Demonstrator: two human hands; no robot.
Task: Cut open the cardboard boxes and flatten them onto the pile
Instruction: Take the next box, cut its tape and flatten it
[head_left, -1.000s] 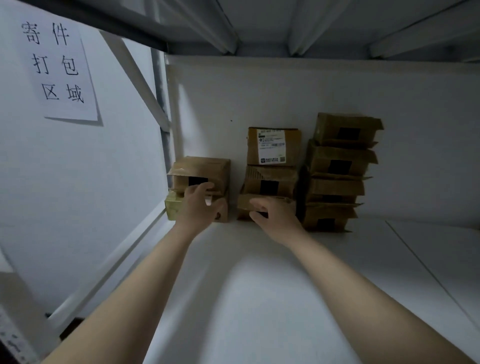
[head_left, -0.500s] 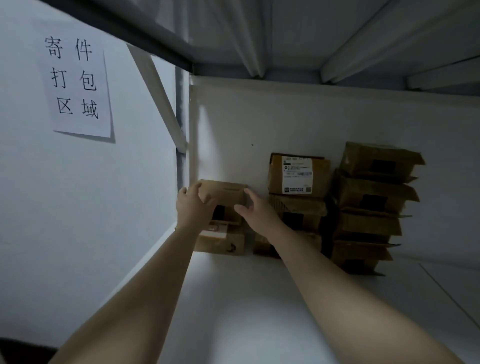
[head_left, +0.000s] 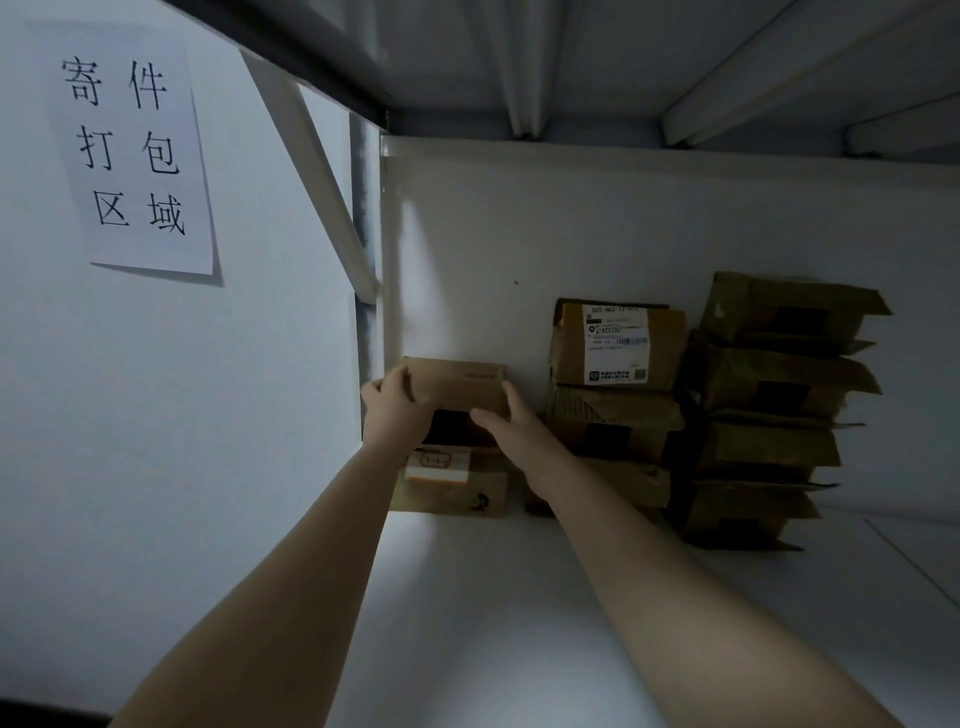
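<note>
Hands meet on one small brown cardboard box (head_left: 457, 387) at the back left corner of the white shelf board (head_left: 519, 597). The left hand (head_left: 392, 410) grasps the box's left end, with its fingers (head_left: 397, 376) curled over the top left edge. The right hand (head_left: 511, 426) grasps the right end, thumb laid across the front face and the other fingers wrapped round the right side. The box sits level between the two palms, so the grip closes on it from both ends and a dark patch on the front shows between the hands.

Directly below it is a second brown cardboard box with a white and orange label (head_left: 452, 486), which stands on the shelf board. I cannot tell whether the held box touches this lower one or is clear of it, since the hands cover the seam.

Just to the right stands a middle stack of brown boxes, topped by a carton with a white printed shipping label (head_left: 615, 345). Beside that, further right, is a taller stack of four crumpled brown cartons with dark tape patches (head_left: 774, 410). Both stacks lean against the white back panel (head_left: 571, 234).

On the left wall hangs a white paper sign with black Chinese characters (head_left: 130, 150).
</note>
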